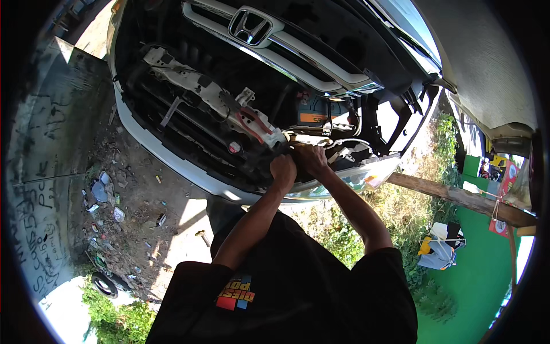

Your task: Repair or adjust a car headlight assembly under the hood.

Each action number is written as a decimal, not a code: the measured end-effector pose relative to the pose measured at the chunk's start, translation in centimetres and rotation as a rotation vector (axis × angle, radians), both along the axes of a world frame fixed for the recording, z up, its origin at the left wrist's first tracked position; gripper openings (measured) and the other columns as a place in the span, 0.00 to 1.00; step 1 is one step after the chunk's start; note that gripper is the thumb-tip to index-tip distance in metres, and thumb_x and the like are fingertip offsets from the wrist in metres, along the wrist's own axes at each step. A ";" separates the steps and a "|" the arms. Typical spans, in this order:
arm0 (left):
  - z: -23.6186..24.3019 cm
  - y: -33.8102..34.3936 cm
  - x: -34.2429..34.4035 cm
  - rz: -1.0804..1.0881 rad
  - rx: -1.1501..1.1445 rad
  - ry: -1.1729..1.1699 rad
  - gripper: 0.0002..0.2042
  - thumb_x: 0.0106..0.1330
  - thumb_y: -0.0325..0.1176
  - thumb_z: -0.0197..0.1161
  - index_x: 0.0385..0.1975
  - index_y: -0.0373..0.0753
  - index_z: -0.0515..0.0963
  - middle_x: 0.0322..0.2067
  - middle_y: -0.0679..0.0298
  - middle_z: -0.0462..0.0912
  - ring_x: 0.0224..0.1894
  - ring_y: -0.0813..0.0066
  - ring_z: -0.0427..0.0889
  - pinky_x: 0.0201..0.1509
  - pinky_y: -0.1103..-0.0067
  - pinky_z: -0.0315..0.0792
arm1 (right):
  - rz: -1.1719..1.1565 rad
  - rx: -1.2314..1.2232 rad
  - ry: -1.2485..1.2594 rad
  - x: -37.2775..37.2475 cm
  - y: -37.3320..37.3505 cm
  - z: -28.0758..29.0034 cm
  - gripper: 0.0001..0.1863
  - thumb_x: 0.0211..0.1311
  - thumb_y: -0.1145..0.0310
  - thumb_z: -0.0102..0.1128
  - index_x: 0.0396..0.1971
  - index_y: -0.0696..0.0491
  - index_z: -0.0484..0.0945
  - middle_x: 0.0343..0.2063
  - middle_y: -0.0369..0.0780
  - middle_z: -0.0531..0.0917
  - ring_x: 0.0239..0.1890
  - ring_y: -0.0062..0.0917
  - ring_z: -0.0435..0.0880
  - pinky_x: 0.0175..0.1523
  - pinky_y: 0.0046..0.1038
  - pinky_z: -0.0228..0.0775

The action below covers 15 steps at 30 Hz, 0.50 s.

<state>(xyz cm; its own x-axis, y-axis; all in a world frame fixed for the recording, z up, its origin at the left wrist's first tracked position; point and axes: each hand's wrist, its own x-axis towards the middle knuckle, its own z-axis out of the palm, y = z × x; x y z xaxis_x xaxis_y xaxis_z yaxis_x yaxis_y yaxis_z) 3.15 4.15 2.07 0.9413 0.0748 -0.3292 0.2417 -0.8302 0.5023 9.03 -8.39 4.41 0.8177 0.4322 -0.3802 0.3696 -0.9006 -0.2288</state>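
Here, two bare hands work close together at the front edge of one car's open engine bay (195, 157): the left hand (282, 171) curls into a fist just beside the right hand (311, 159), whose fingers bend down among dark parts near the headlight (378, 172). Whether either grips anything I cannot tell, since the fingertips are hidden. One pale crossmember (197, 86) runs across the bay, and one tool with two red handles (252, 123) lies on it, ahead of the hands. One battery (321, 112) sits beyond, and one raised hood carries one grille (309, 54) with a single chrome emblem (250, 26). One tyre (105, 284) lies on the ground and one wooden beam (458, 198) crosses at the right. As for markings, the battery bears an orange label with lettering, the black shirt (303, 275) a yellow, red and blue printed patch, and the grey wall (46, 172) several lines of dark handwriting; one round red-and-white marking (234, 147) shows near the crossmember.
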 end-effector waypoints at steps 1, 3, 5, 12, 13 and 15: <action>-0.2 -0.2 0.2 -0.009 0.023 -0.010 0.08 0.59 0.31 0.58 0.27 0.38 0.84 0.28 0.54 0.85 0.34 0.56 0.87 0.37 0.68 0.81 | 0.006 0.002 0.004 -0.2 0.1 0.2 0.13 0.63 0.61 0.53 0.42 0.48 0.81 0.32 0.45 0.85 0.38 0.42 0.85 0.44 0.43 0.74; -0.1 -0.5 0.3 -0.017 0.023 0.031 0.08 0.60 0.31 0.58 0.27 0.38 0.85 0.28 0.54 0.86 0.35 0.57 0.87 0.38 0.68 0.81 | -0.006 0.015 -0.103 -0.8 0.1 0.4 0.12 0.63 0.59 0.52 0.38 0.49 0.81 0.29 0.45 0.85 0.34 0.42 0.85 0.40 0.43 0.74; 0.0 -0.4 0.5 -0.037 0.022 0.078 0.09 0.61 0.30 0.57 0.28 0.38 0.85 0.29 0.54 0.86 0.36 0.58 0.87 0.39 0.69 0.81 | -0.003 0.024 -0.162 -0.6 0.1 -0.3 0.11 0.61 0.59 0.54 0.33 0.50 0.82 0.27 0.44 0.84 0.31 0.42 0.85 0.38 0.43 0.74; 0.9 -1.1 2.0 -0.051 0.016 0.094 0.10 0.62 0.28 0.55 0.24 0.36 0.85 0.29 0.50 0.85 0.34 0.55 0.87 0.37 0.67 0.81 | -0.009 -0.089 -0.116 1.1 -0.7 0.8 0.11 0.60 0.62 0.55 0.30 0.49 0.84 0.24 0.45 0.85 0.29 0.39 0.86 0.33 0.40 0.77; 1.7 -0.4 3.1 -0.064 0.035 0.095 0.10 0.62 0.29 0.55 0.25 0.37 0.85 0.28 0.51 0.85 0.34 0.56 0.87 0.37 0.68 0.81 | -0.003 -0.102 -0.126 2.3 -0.1 1.3 0.11 0.61 0.62 0.54 0.30 0.49 0.85 0.25 0.45 0.85 0.29 0.40 0.86 0.34 0.40 0.77; 1.1 -0.5 2.0 -0.036 0.048 0.122 0.10 0.62 0.29 0.56 0.27 0.37 0.85 0.30 0.51 0.86 0.35 0.57 0.87 0.38 0.68 0.81 | -0.045 -0.077 -0.072 1.0 0.1 1.2 0.12 0.58 0.62 0.55 0.26 0.53 0.82 0.28 0.48 0.85 0.33 0.41 0.85 0.36 0.43 0.73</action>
